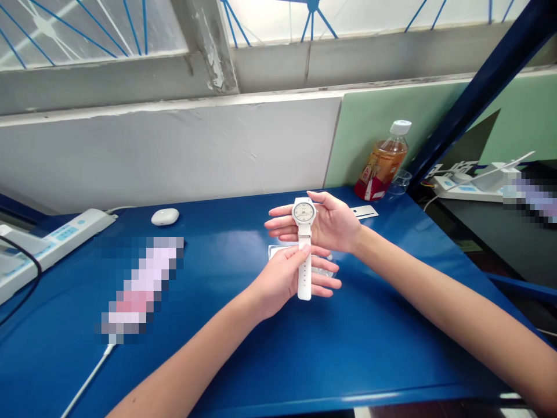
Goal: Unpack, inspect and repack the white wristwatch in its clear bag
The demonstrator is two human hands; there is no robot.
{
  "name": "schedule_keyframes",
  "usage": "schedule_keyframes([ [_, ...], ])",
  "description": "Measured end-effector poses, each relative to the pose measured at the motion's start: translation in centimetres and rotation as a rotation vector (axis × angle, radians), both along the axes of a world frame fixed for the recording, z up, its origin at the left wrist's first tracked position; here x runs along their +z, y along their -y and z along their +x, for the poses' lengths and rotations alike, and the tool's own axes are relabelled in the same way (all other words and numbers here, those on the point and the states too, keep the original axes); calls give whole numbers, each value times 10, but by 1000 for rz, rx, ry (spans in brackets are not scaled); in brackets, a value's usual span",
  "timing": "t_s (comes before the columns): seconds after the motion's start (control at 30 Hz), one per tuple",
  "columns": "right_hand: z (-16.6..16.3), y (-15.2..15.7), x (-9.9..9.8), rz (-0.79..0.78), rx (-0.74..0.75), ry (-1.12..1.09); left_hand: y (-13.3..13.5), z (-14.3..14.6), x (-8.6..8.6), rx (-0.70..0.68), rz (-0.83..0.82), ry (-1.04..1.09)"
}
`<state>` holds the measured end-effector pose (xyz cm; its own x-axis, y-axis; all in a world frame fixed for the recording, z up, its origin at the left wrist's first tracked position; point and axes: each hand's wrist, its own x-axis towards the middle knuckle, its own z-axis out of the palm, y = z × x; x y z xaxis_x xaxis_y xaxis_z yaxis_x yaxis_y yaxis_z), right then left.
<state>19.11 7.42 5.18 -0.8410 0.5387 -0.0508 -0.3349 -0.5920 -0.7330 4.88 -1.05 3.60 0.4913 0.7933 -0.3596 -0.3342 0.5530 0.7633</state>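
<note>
A white wristwatch [304, 211] with a round dial is held above the blue table, its strap hanging toward me. My left hand [285, 276] grips the perforated strap, thumb on top and fingers stretched out behind it. From the right, my right hand [333, 220] supports the watch case from beneath, palm up, with its fingers extended past the case and its thumb near the top edge. Behind my hands, clear plastic packaging [324, 266] with something white lies on the table, mostly covered.
On the blue table [226, 348] are a white earbud case [165, 217], a blurred phone [141, 284] on a cable, a power strip [56, 247] at left and a white card [365, 212]. A drink bottle [383, 162] stands by the green panel, a clear cup [399, 183] beside it.
</note>
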Motion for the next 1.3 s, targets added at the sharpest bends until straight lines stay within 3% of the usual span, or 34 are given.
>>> schedule_keyframes([
  [0.33,-2,-2,0,-24,-99,54,3,1,-4,49,41,5],
  [0.5,-5,-4,-5,8,-304,99,3,2,-5,133,152,-66],
  [0.7,-9,-5,-11,75,-494,145,5,3,-4,86,156,-41],
  [0.77,-9,-3,-11,77,-451,124,5,3,-5,96,157,-43],
  [0.97,-6,6,-5,156,-114,-3,5,4,-6,135,192,-61],
  [1.3,1,0,-4,178,-85,6,7,8,-11,55,163,-34],
])
